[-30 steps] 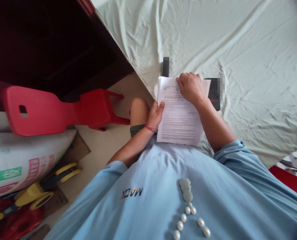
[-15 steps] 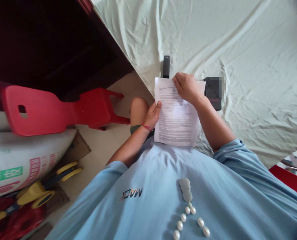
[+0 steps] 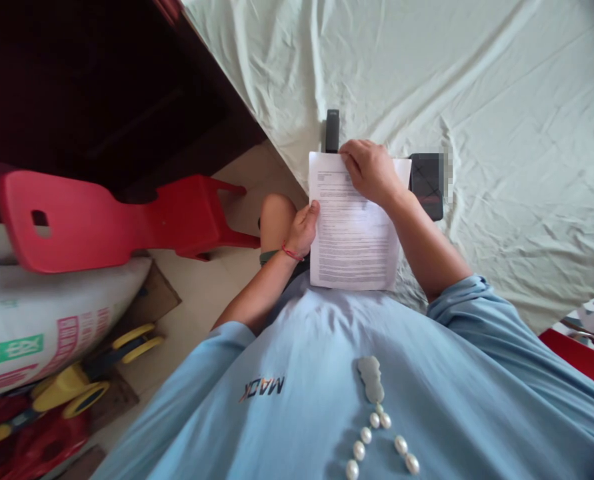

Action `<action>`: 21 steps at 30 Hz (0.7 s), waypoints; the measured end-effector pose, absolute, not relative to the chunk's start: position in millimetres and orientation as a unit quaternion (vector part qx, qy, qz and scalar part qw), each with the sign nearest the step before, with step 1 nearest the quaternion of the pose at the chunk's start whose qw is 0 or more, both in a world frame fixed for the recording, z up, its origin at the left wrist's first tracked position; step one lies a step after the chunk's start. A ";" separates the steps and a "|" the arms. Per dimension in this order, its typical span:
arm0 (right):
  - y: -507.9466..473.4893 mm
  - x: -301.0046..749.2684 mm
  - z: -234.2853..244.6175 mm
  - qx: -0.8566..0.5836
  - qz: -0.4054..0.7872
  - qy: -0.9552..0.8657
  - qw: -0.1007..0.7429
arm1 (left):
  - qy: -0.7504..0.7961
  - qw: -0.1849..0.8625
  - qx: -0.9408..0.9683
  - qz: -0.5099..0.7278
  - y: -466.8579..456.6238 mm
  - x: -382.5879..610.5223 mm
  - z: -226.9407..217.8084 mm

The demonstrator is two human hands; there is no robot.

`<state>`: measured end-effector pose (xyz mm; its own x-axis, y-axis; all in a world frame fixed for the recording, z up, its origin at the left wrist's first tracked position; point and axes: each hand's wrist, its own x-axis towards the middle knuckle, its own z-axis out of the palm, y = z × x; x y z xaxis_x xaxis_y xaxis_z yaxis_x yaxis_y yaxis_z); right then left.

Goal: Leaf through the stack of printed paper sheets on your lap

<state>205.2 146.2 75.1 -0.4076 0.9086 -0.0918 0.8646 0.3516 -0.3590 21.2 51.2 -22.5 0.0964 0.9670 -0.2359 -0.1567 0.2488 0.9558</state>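
Observation:
A stack of printed paper sheets (image 3: pixel 351 247) lies over my lap, its lower edge against my shirt. My left hand (image 3: pixel 304 227) grips the left edge, thumb on top and fingers underneath. At the top edge, my right hand (image 3: pixel 369 170) is closed with its fingertips on the paper's rim; whether it pinches one sheet or several I cannot tell. Just beyond the top edge stands a small black box-shaped object (image 3: pixel 332 130), its near end by the paper. A dark flat case or device (image 3: pixel 426 187) lies right of the paper, partly blurred out.
A pale, wrinkled sheet (image 3: pixel 501 133) covers the bed-like surface ahead and to the right. On the left are a red plastic chair (image 3: pixel 91 223), a white printed sack (image 3: pixel 51 320) and a yellow-and-red wheeled toy (image 3: pixel 67 387) on the tiled floor.
My right hand has shifted slightly up and left along the paper's top edge. The paper has straightened a little, and my left hand still holds its side.

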 end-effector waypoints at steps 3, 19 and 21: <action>138.1 198.9 82.3 -0.510 0.136 -0.845 0.080 | 0.494 0.626 0.409 0.443 51.5 22.4 -19.2; 123.9 174.2 89.4 -0.376 0.135 -0.916 0.031 | 0.500 0.588 0.457 0.442 51.5 24.5 -19.3; 123.4 173.9 89.3 -0.379 0.137 -0.915 0.029 | 0.506 0.583 0.456 0.443 51.3 24.7 -18.5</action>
